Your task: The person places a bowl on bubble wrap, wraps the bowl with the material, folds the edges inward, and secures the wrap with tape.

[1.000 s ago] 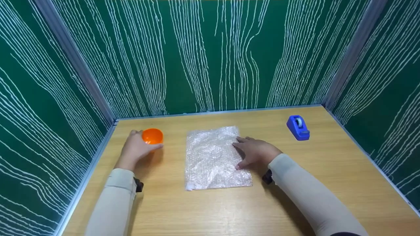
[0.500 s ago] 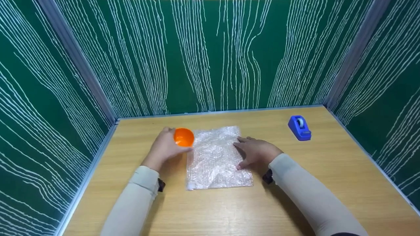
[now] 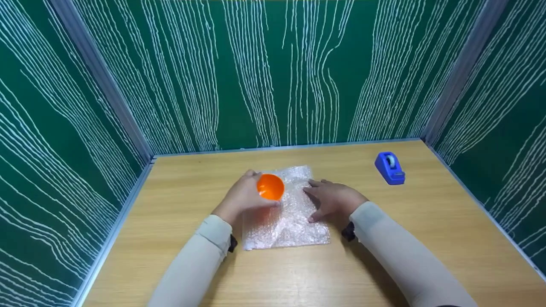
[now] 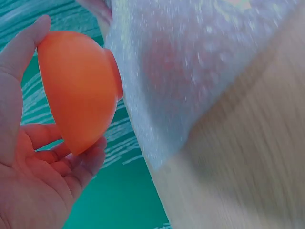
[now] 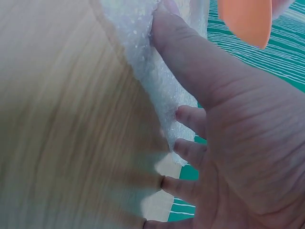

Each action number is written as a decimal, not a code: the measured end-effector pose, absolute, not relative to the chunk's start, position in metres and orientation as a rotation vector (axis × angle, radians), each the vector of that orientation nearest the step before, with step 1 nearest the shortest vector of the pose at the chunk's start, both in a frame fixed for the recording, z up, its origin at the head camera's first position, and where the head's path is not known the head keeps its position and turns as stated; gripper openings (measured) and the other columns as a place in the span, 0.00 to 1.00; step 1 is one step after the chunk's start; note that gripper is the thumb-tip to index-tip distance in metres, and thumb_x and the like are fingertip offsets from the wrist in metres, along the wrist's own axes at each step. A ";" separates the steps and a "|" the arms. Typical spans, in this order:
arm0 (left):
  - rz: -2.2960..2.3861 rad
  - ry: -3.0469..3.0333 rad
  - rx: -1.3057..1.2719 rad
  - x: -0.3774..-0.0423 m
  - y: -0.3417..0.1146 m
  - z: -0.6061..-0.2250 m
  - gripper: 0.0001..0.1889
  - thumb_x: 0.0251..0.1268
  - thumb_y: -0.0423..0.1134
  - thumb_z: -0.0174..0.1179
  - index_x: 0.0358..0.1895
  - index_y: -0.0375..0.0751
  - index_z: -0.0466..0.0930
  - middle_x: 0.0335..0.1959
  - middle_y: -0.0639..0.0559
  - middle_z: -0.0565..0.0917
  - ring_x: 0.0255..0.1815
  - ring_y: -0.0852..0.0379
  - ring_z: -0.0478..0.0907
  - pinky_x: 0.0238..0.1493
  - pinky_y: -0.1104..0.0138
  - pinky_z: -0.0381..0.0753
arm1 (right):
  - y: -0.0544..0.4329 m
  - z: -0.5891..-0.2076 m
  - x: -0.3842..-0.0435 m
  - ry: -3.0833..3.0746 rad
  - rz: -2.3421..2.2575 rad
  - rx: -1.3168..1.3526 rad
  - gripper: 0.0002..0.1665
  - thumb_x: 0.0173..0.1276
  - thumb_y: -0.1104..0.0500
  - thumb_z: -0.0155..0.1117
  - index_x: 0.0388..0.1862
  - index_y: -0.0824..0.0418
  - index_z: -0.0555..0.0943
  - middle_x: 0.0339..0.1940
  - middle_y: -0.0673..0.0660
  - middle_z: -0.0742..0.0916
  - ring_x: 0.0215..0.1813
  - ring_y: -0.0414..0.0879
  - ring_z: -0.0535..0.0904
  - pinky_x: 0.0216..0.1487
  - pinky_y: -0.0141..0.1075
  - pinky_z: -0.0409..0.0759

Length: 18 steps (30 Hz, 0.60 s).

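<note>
An orange bowl [image 3: 271, 186] is gripped by its rim in my left hand [image 3: 245, 194], thumb on the near side and fingers on the far side. In the left wrist view the bowl [image 4: 78, 88] hangs just above the bubble wrap [image 4: 167, 81], its foot ring facing the sheet. The bubble wrap [image 3: 294, 230] lies flat in the middle of the table, partly hidden under the bowl and left hand. My right hand [image 3: 335, 198] rests on its right edge with fingers spread; in the right wrist view the thumb [image 5: 178, 43] touches the wrap.
A blue tape dispenser [image 3: 390, 168] with a roll of tape stands at the back right of the wooden table [image 3: 290, 277]. Green walls [image 3: 243, 76] with white wavy lines enclose the table at the back and both sides.
My left hand has carried the orange bowl rightward from the table's left side to over the bubble wrap. The right hand has stayed on the wrap's right edge.
</note>
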<state>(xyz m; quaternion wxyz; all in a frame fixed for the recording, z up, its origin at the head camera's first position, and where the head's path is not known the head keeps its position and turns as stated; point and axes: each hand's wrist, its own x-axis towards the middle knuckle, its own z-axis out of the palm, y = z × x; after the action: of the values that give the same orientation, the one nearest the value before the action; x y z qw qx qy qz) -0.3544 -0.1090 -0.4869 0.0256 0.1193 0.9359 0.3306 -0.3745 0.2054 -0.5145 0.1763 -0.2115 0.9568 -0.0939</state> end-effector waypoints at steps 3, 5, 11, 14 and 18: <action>0.997 2.888 0.419 -0.354 -0.101 -0.491 0.57 0.47 0.66 0.89 0.81 0.44 0.77 0.74 0.48 0.78 0.65 0.46 0.83 0.72 0.49 0.88 | 0.206 -0.515 -0.374 2.708 -0.268 -0.604 0.66 0.62 0.26 0.85 0.93 0.39 0.66 0.97 0.54 0.63 0.95 0.68 0.57 0.91 0.72 0.59; 1.006 2.876 0.420 -0.355 -0.096 -0.493 0.59 0.47 0.68 0.88 0.82 0.45 0.77 0.77 0.48 0.77 0.67 0.45 0.83 0.74 0.48 0.87 | 0.206 -0.515 -0.374 2.702 -0.284 -0.576 0.65 0.61 0.26 0.86 0.93 0.37 0.66 0.97 0.53 0.63 0.96 0.68 0.56 0.90 0.74 0.57; 1.050 2.829 0.423 -0.359 -0.085 -0.500 0.56 0.48 0.67 0.88 0.80 0.46 0.79 0.76 0.50 0.77 0.66 0.46 0.83 0.75 0.45 0.86 | 0.204 -0.515 -0.375 2.690 -0.308 -0.522 0.66 0.57 0.25 0.86 0.92 0.34 0.67 0.97 0.50 0.63 0.96 0.67 0.56 0.89 0.76 0.56; 1.058 2.810 0.433 -0.361 -0.080 -0.504 0.52 0.49 0.63 0.89 0.78 0.47 0.80 0.76 0.50 0.76 0.65 0.47 0.83 0.75 0.44 0.86 | 0.204 -0.515 -0.375 2.689 -0.321 -0.496 0.66 0.56 0.25 0.87 0.91 0.32 0.67 0.97 0.49 0.63 0.96 0.66 0.55 0.89 0.77 0.56; 1.004 2.807 0.416 -0.363 -0.078 -0.507 0.56 0.49 0.64 0.88 0.83 0.48 0.77 0.87 0.46 0.70 0.71 0.43 0.81 0.78 0.42 0.83 | 0.202 -0.513 -0.375 2.681 -0.350 -0.458 0.66 0.55 0.25 0.87 0.91 0.29 0.68 0.97 0.49 0.62 0.96 0.66 0.55 0.87 0.79 0.56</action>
<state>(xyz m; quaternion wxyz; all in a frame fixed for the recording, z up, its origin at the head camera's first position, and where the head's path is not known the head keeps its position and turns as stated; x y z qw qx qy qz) -0.3631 -0.0775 -0.5071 0.0658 0.1378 0.9306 0.3328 -0.3746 0.2024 -0.5131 0.1984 -0.1638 0.9582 -0.1252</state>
